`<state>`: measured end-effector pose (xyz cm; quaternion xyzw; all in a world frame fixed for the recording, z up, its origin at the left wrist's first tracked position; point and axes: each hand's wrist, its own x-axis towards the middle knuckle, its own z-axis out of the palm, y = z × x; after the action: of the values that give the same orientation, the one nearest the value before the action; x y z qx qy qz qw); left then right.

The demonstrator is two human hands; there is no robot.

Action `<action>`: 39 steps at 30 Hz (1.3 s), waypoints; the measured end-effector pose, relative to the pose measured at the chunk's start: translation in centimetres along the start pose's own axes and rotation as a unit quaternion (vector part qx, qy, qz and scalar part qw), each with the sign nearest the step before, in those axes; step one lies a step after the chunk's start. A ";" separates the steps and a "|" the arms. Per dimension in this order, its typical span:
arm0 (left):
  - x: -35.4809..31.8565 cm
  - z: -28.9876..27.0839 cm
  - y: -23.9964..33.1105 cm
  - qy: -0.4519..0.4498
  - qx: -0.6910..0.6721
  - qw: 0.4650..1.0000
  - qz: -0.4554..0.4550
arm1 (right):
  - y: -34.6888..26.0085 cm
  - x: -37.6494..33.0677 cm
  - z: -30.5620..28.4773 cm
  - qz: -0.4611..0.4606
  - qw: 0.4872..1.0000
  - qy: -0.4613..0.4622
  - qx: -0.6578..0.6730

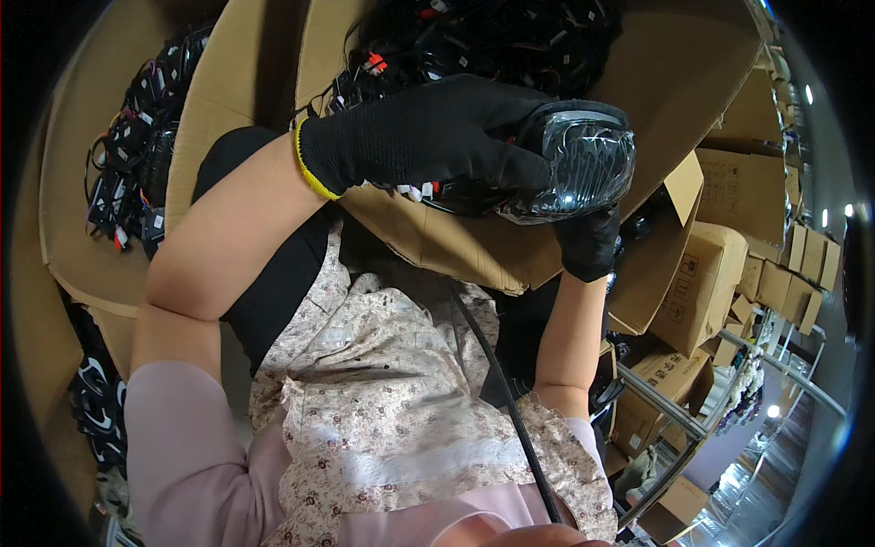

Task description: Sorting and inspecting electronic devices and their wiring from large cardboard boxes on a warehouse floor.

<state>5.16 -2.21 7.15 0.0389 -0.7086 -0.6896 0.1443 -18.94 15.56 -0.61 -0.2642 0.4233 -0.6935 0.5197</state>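
Observation:
A black lamp (591, 157) with a rounded, ribbed front, wrapped in clear shiny film, is held up in front of me over the edge of a cardboard box. My left hand (428, 132), in a black glove with a yellow cuff, reaches across and closes its fingers on the lamp's left side. From below, my right hand (586, 242), also black-gloved, grips the lamp's lower right; its fingers are mostly hidden behind the lamp. Behind my hands, the large open cardboard box (465, 242) holds a heap of black parts (492, 46) with wires and small red and white connectors.
Another cardboard box (91, 260) on the left holds more black wired parts (137, 137). Closed cartons (702, 287) are stacked at the right, near a metal rail frame (670, 406). A black cord (501, 383) runs across my floral apron (392, 392).

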 end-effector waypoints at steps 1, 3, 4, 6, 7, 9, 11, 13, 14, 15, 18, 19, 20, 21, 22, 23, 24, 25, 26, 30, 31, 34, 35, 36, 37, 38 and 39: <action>0.0 -0.1 0.1 0.004 -0.003 1.000 0.002 | 0.0 0.0 0.0 0.003 1.000 -0.002 -0.004; 0.0 0.0 0.3 -0.007 0.022 1.000 -0.014 | -0.1 0.1 0.2 -0.015 0.996 -0.028 -0.083; 0.0 0.1 -0.1 -0.003 0.020 1.000 -0.013 | -0.1 0.2 0.5 -0.013 0.996 -0.030 -0.086; 0.1 0.2 -0.9 -0.007 -0.063 0.998 -0.004 | -0.1 0.3 1.1 -0.017 0.992 -0.014 -0.123; 0.1 0.2 -0.9 -0.006 -0.063 0.998 -0.004 | -0.1 0.4 1.6 -0.016 0.992 -0.015 -0.124; 0.1 0.3 -0.7 0.042 -0.007 0.999 -0.015 | -0.2 0.5 2.4 -0.020 0.993 -0.011 -0.116; 0.1 0.3 -0.4 0.060 0.023 0.998 -0.018 | -0.6 0.3 2.5 -0.023 0.992 -0.019 -0.121; 0.2 0.4 -0.5 0.067 0.054 0.996 -0.016 | -0.9 0.0 2.3 -0.035 0.991 -0.019 -0.127; 0.3 0.5 -0.7 0.092 0.022 0.995 -0.030 | -1.0 0.0 2.2 -0.023 0.986 0.003 -0.167; 0.2 0.7 -0.7 0.119 -0.006 0.992 -0.046 | -1.1 0.1 2.3 -0.010 0.979 0.022 -0.203; 0.3 1.4 -1.6 0.178 -0.006 0.984 0.002 | -1.5 -0.1 5.4 -0.056 0.989 0.056 -0.125; 0.6 1.4 -1.5 0.225 0.017 0.974 0.034 | -1.8 -0.2 6.1 -0.080 0.984 0.096 -0.125; 0.6 1.3 -1.0 0.207 0.012 0.978 -0.023 | -1.4 -0.2 4.8 -0.116 0.979 0.089 -0.139; 0.4 1.4 -0.7 0.199 0.023 0.979 -0.024 | -1.5 -0.1 5.9 -0.125 0.979 0.093 -0.129; 0.6 1.6 -0.5 0.205 -0.017 0.978 -0.015 | -2.6 0.0 7.7 -0.163 0.973 0.122 -0.107; 0.8 1.8 -0.3 0.212 -0.058 0.976 -0.008 | -3.2 0.0 8.6 -0.200 0.964 0.152 -0.084; 0.9 1.9 -0.4 0.198 -0.035 0.979 -0.014 | -3.5 -0.3 8.2 -0.218 0.959 0.131 -0.122; 0.9 2.2 -0.8 0.187 -0.028 0.982 -0.016 | -3.6 -0.4 7.8 -0.226 0.957 0.139 -0.115; 0.8 2.6 -1.4 0.178 -0.033 0.983 -0.019 | -3.6 -0.6 7.3 -0.212 0.950 0.116 -0.198; 0.5 3.5 -2.2 0.146 0.030 0.989 -0.006 | -3.2 -1.7 7.8 -0.138 0.947 0.114 -0.267; 0.6 3.6 -2.4 0.145 0.025 0.989 0.014 | -3.1 -1.8 7.6 -0.137 0.957 0.106 -0.232; 0.6 3.6 -2.0 0.143 0.072 0.987 -0.007 | -2.8 -2.2 7.8 -0.168 0.954 0.114 -0.220; 0.7 3.7 -1.9 0.138 0.074 0.988 -0.010 | -2.8 -2.3 7.9 -0.179 0.951 0.121 -0.222; 0.6 3.8 -1.7 0.134 0.068 0.988 -0.015 | -2.9 -2.3 7.9 -0.179 0.951 0.124 -0.217; 0.5 3.8 -1.6 0.131 0.061 0.989 -0.019 | -3.0 -2.2 7.7 -0.215 0.938 0.118 -0.244; 0.3 3.9 -1.5 0.128 0.064 0.989 -0.022 | -3.1 -2.1 7.6 -0.249 0.923 0.112 -0.270; 0.0 4.0 -1.7 0.132 0.016 0.991 -0.029 | -3.4 -2.2 7.6 -0.250 0.924 0.115 -0.267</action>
<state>3.86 1.60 5.44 0.1522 -0.6929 -0.6711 0.2155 -13.84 15.59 6.27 -0.4089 0.5699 -0.6877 0.1873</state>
